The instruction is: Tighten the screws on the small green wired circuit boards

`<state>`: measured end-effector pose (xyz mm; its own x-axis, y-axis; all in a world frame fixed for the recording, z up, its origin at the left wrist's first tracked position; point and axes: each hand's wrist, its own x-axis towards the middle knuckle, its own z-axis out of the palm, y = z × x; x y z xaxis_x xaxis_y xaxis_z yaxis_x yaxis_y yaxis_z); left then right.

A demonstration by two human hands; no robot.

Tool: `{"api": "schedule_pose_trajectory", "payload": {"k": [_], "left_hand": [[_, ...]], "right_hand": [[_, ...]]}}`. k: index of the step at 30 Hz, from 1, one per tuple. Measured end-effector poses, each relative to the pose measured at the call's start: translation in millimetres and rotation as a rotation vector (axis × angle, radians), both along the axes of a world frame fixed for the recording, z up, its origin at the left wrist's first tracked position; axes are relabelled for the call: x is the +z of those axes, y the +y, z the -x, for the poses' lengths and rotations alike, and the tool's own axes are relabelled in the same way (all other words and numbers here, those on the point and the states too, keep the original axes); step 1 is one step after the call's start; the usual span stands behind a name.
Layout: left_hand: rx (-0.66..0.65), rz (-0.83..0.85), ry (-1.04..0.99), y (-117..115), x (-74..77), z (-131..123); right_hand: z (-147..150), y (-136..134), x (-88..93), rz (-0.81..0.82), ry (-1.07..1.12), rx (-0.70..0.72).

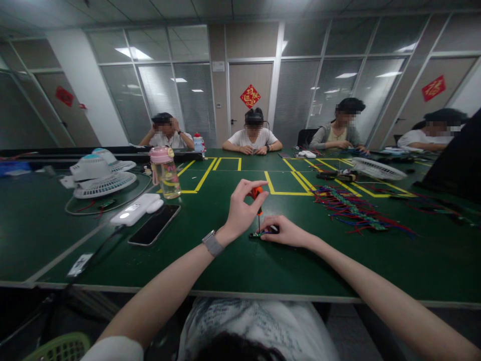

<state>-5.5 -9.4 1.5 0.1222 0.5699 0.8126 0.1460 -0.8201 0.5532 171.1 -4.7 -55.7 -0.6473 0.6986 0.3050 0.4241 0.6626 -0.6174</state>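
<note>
My left hand (244,207) is closed around the orange and black handle of a screwdriver (258,196). The screwdriver stands upright, its thin shaft pointing down to a small green circuit board (255,234) on the table. Low beside it, my right hand (286,231) is closed at the right end of the board, pinching it and a small dark part with a white spot. Its fingers partly cover the board, so I cannot make out the screw or the tip's exact contact. A watch with a grey band (213,243) sits on my left wrist.
On the green table (225,271) a phone (155,225), a white power bank (135,209) and a pink-lidded bottle (165,173) lie left. Fan parts (99,175) stand farther left. Wired circuit boards (353,208) and a fan grille (379,169) lie right. Several people sit opposite.
</note>
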Motion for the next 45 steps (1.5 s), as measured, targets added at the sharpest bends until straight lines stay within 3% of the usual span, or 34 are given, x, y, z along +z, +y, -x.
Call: {"api": "schedule_pose_trajectory", "payload": {"k": [4, 12, 20, 29, 36, 45], "left_hand": [[0.005, -0.008, 0.001, -1.2, -0.1, 1.1], [-0.161, 0.111, -0.059, 1.2, -2.8, -0.4], [0.031, -0.003, -0.022, -0.7, -1.2, 0.0], [-0.121, 0.094, -0.061, 0.6, -2.9, -0.4], [0.006, -0.009, -0.03, 0.0, -2.0, -0.6], [0.068, -0.038, -0.027, -1.1, -0.2, -0.8]], "right_hand": [[0.4, -0.2, 0.5, 0.007, -0.002, -0.008], [-0.3, 0.3, -0.4, 0.007, -0.009, -0.005], [-0.4, 0.4, -0.6, -0.005, -0.006, 0.0], [-0.7, 1.6, -2.1, -0.021, -0.019, -0.011], [-0.3, 1.0, -2.4, -0.008, 0.007, -0.006], [-0.1, 0.1, 0.0, -0.014, -0.007, -0.008]]}}
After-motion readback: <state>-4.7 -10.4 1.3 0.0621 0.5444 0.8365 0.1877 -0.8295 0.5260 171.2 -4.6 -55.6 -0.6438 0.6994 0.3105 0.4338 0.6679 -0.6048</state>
